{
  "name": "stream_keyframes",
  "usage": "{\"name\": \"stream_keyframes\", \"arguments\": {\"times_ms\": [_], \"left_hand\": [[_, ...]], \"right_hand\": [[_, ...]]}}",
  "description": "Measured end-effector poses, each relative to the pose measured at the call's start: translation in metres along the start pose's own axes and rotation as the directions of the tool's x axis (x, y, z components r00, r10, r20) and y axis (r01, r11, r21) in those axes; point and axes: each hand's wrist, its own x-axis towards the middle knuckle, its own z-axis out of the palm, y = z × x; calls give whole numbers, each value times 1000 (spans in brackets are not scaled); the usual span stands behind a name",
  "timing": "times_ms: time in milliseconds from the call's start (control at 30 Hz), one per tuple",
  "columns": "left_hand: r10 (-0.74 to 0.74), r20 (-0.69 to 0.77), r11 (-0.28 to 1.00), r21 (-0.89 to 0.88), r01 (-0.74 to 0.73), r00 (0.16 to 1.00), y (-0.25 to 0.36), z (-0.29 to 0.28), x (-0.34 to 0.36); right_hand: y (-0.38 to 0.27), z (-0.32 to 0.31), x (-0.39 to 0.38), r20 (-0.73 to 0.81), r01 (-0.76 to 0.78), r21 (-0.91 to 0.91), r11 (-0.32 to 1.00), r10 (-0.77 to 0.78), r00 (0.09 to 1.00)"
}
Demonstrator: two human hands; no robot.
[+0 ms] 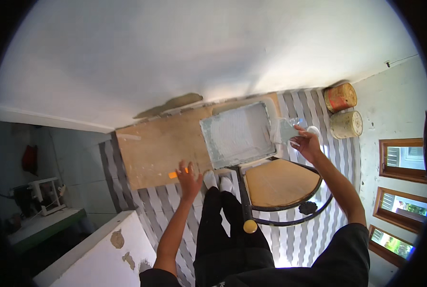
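At the right edge of a white-smeared rectangular tray (pixel 207 146), head view, the right hand (pixel 307 142) pinches a translucent plastic sheet (pixel 286 131); striped floor (pixel 309 103) runs on to two buckets (pixel 346 125). The left hand (pixel 189 182), fingers parted, is by an orange strip (pixel 173 175) near the brown board's (pixel 165 143) near edge.

Likely a room in a home under repair, striped floor (pixel 298 103), white wall (pixel 213 48) with a bare patch (pixel 171 104), chipped low wall (pixel 94 263), wood-framed windows (pixel 405 158) with greenery (pixel 399 246) beyond, chair (pixel 283 184), stained buckets (pixel 346 124) near the corner, shallow tray (pixel 213 150) smeared white
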Motion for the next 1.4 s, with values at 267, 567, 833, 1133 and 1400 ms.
{"name": "stream_keyframes", "arguments": {"times_ms": [267,567,833,1133,1400], "left_hand": [[-88,699,-512,-643,570,710,160,-87,70],[300,364,-769,-455,449,882,276,-225,126],[264,276,-820,-440,366,924,293,-350,152],[224,335,-807,-462,367,915,212,-476,210],[-112,383,-821,-555,132,917,118,-620,258]], "right_hand": [[-39,83,-107,199,68,416,907,-164,966],[-51,217,-211,379,72,492,868,-288,880],[-79,314,-250,321,242,461,854,-415,852],[-100,475,-268,314,364,412,835,-505,804],[-142,653,-259,479,524,367,769,-639,602]]}}
